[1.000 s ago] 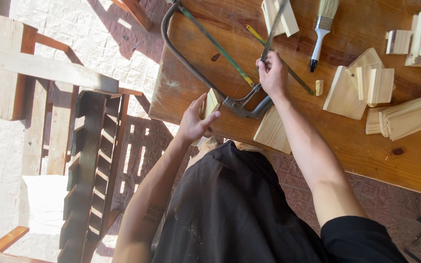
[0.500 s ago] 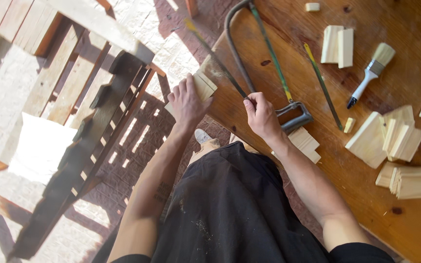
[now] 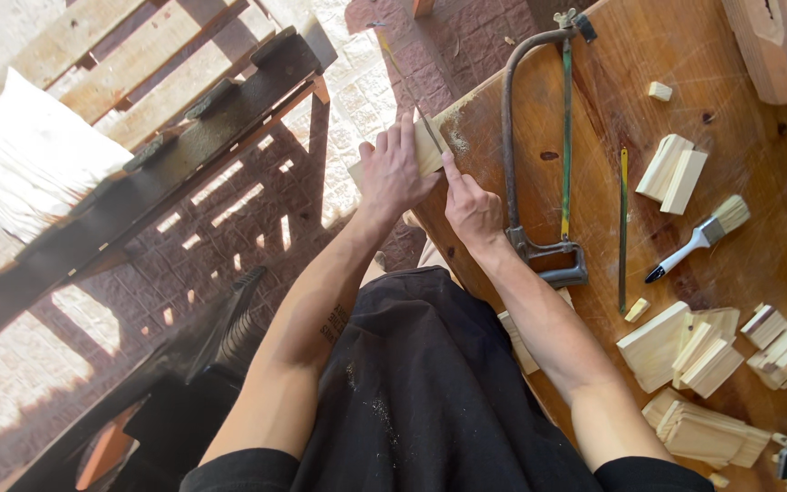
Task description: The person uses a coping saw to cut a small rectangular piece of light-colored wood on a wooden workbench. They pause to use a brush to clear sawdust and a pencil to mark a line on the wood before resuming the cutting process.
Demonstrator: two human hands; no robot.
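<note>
My left hand [image 3: 392, 171] grips a small pale wood piece [image 3: 426, 148] at the corner of the wooden workbench [image 3: 758, 264]. My right hand [image 3: 472, 211] is just right of it, fingers curled and index finger stretched up against the piece. It pinches the near end of a thin dark blade [image 3: 409, 88] that slants up and left, past the bench edge. A hacksaw [image 3: 539, 155] lies flat on the bench right beside my right hand, untouched. Sawdust lies at the bench corner.
On the bench lie a loose blade [image 3: 623, 228], a paintbrush [image 3: 699, 239], a pair of wood blocks [image 3: 672, 173] and several cut blocks [image 3: 712, 355] at the right. A wooden pallet frame [image 3: 184, 118] stands on the brick floor to the left.
My right hand has left the hacksaw handle and moved up to the wood piece in my left hand. The hacksaw now lies free on the bench. The view has shifted.
</note>
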